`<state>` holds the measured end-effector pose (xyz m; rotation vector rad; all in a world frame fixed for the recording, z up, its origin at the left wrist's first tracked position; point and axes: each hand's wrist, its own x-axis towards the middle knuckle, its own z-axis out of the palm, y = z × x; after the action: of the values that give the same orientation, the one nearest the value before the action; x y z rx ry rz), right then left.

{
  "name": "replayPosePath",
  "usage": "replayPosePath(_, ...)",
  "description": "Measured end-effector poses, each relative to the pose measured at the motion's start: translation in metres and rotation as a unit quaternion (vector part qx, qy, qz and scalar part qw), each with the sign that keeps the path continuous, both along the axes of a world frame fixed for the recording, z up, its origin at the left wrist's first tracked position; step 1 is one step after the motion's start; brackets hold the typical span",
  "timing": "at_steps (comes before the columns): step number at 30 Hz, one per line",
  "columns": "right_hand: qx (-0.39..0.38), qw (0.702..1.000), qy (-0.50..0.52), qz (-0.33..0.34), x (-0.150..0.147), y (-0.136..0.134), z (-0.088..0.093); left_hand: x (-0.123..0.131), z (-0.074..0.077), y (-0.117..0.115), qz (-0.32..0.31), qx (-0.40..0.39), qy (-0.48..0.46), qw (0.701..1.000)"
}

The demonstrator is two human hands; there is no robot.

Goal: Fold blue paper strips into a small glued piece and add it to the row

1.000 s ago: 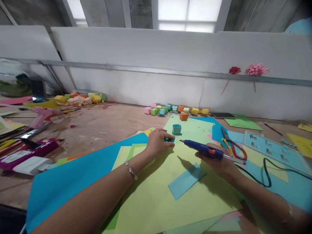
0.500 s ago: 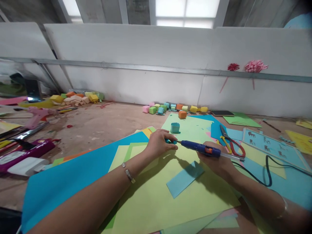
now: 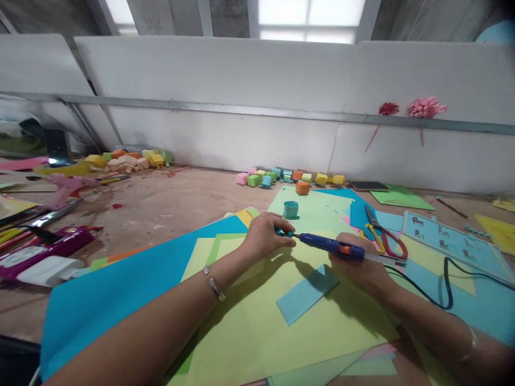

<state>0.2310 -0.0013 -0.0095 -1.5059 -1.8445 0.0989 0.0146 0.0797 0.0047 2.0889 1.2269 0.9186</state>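
Observation:
My left hand pinches a small teal paper piece between thumb and fingers above the pale yellow-green sheets. My right hand is wrapped round a dark blue glue gun, a clear glue stick poking out of its rear. The gun's nozzle points left and meets or nearly meets the teal piece. Just behind my left fingers stands a small open teal paper box. A light blue paper strip lies flat below the gun.
Small paper blocks line the back, with more heaped at the left. Red-and-yellow scissors and a black cable lie at the right. A pink glue gun and purple power strip are at the left.
The whole view has shifted very slightly. Both hands keep nearly the same pose, with the nozzle still at the teal piece.

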Motion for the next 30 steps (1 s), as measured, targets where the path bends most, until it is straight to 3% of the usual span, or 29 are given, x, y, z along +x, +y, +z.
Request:
replayPosePath(21,-0.019,1.0,0.009,0.0,0.002,0.001,-0.0033,-0.0002,-0.0028,0.0007,-0.002,0.008,-0.016,1.0)
replayPosePath(30,0.011,1.0,0.002,0.007,0.0084,-0.0003,0.0037,-0.0011,-0.0034,0.0031,0.005,-0.005,-0.022,1.0)
